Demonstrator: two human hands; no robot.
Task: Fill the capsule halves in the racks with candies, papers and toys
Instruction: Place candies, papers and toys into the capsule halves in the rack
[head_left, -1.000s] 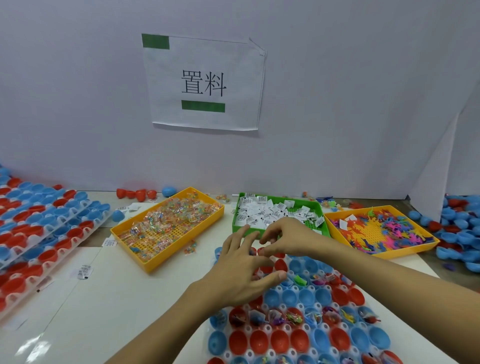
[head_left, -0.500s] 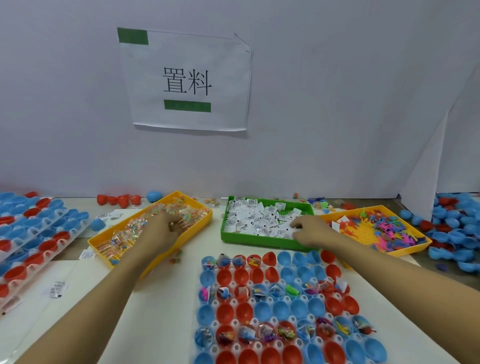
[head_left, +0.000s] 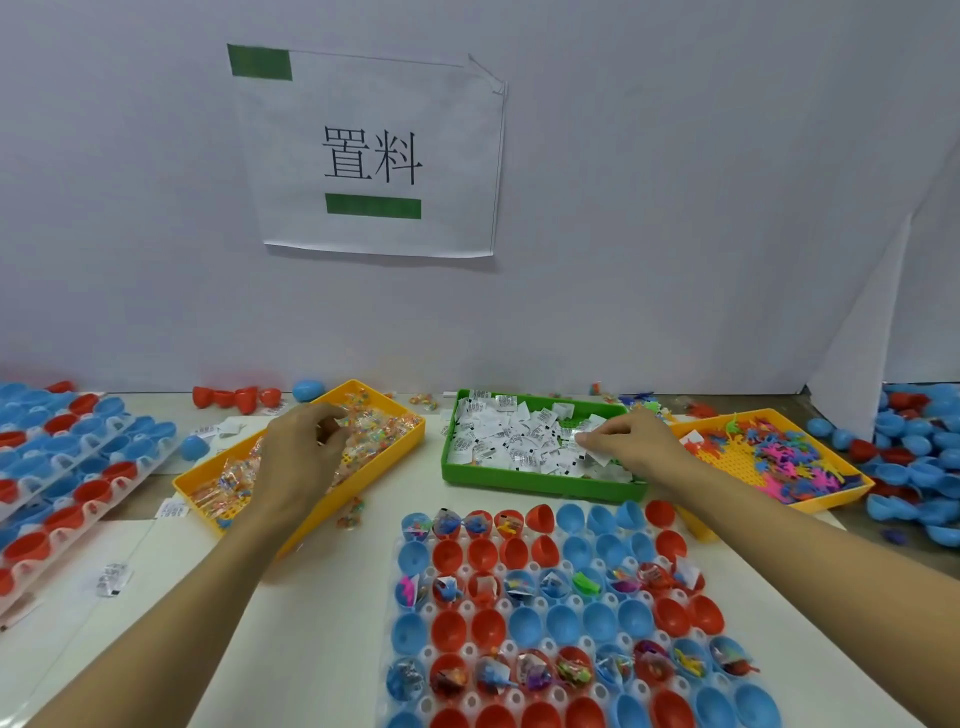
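near the table's front edge sits the rack (head_left: 561, 618) of capsule halves, some filled. beyond it, the left hand (head_left: 304, 457) curls over candies (head_left: 363, 436) in the yellow tray, while the right hand (head_left: 631, 441) pinches a paper (head_left: 597, 456) in the green tray (head_left: 519, 480).

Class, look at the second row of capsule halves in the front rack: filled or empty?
Empty. Every red and blue half in the second row shows a bare inside, while the third row below holds toys and papers.

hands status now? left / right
Left hand: over the candy tray, fingers curled into the candies; grasp cannot be told.
Right hand: pinching a paper slip over the green tray.
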